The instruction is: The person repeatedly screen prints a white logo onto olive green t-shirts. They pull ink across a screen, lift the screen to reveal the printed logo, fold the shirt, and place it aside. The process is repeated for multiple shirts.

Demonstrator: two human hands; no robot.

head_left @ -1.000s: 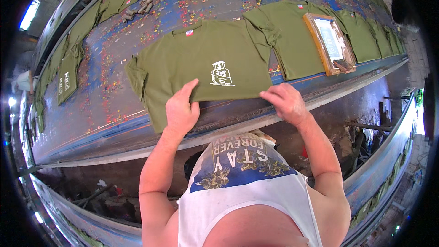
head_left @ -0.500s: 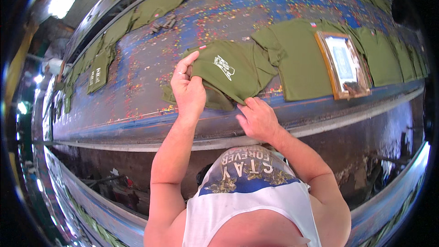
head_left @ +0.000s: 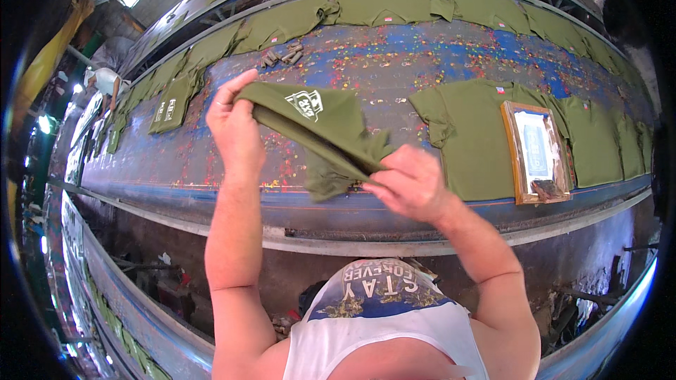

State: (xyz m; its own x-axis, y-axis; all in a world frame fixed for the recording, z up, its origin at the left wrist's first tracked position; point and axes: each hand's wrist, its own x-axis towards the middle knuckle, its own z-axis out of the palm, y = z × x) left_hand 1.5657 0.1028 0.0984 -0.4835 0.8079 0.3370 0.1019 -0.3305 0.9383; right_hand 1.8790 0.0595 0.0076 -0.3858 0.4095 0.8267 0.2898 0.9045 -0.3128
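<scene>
An olive green T-shirt (head_left: 338, 116) with a white print is stretched slantwise between my two hands, raised above the long table. My left hand (head_left: 237, 123) pinches its upper left edge, thumb and fingers closed. At the lower right edge, my right hand (head_left: 410, 181) grips the cloth in bent fingers and is slightly blurred. Part of the shirt hangs in folds below, near the table's front edge. To the right of my right hand, another green shirt (head_left: 475, 148) lies spread flat.
A wood-framed printing screen (head_left: 536, 151) rests on the flat shirts at right. At left lies a folded printed shirt (head_left: 172, 107). Small dark rolls (head_left: 282, 55) sit toward the back, before a row of green shirts (head_left: 384, 7). Colourful specks cover the table (head_left: 211, 148).
The held shirt has been lifted and pulled tauter. My left hand has moved left and my right hand slightly right. The whole view has shifted, with the table lower in it.
</scene>
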